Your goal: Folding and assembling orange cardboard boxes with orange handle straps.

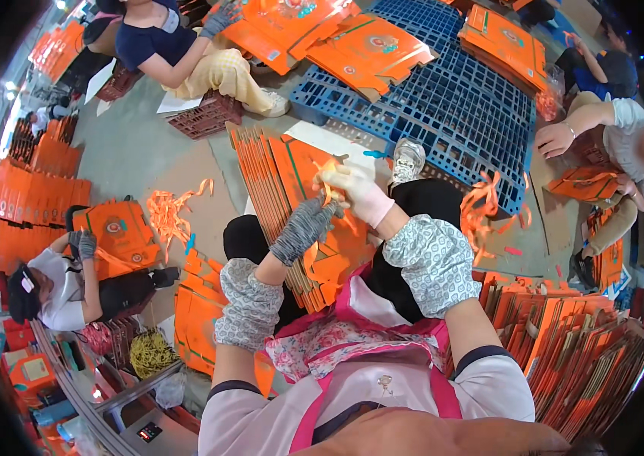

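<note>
A stack of flat orange cardboard boxes (265,178) leans across my lap between my knees, edges fanned to the left. My left hand (303,230), in a grey knit glove, is closed over the stack, and an orange ribbon (310,262) hangs below it. Close beside it my right hand (358,193), in a white glove, pinches orange ribbon whose loop rises over its fingertips. The two hands nearly meet above the top box. Exactly where the ribbon runs between the fingers is partly hidden.
A blue plastic pallet (443,91) carrying orange cardboard lies ahead. Orange ribbon heaps (170,216) lie on the floor at left and right. Upright cardboard stacks (565,349) crowd my right side. Co-workers sit on crates around, one person (64,285) at the left.
</note>
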The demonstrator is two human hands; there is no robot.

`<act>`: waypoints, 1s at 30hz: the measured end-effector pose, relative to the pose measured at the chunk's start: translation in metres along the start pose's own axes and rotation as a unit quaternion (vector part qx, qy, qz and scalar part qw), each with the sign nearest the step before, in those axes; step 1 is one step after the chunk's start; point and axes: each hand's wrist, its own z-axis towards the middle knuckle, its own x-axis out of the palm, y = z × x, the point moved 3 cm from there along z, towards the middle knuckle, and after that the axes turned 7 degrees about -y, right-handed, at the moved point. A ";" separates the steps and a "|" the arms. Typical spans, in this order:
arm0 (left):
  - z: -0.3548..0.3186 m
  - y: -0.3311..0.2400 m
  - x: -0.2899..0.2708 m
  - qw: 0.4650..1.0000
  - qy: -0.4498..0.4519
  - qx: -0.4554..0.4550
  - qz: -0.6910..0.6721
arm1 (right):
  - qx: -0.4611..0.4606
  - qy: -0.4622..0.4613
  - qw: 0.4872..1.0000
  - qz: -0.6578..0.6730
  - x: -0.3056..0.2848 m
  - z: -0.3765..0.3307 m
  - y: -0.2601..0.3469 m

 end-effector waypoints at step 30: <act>0.139 0.061 -0.097 0.961 -0.271 -0.024 0.049 | -0.126 -0.178 0.976 -0.005 -0.044 -0.015 0.067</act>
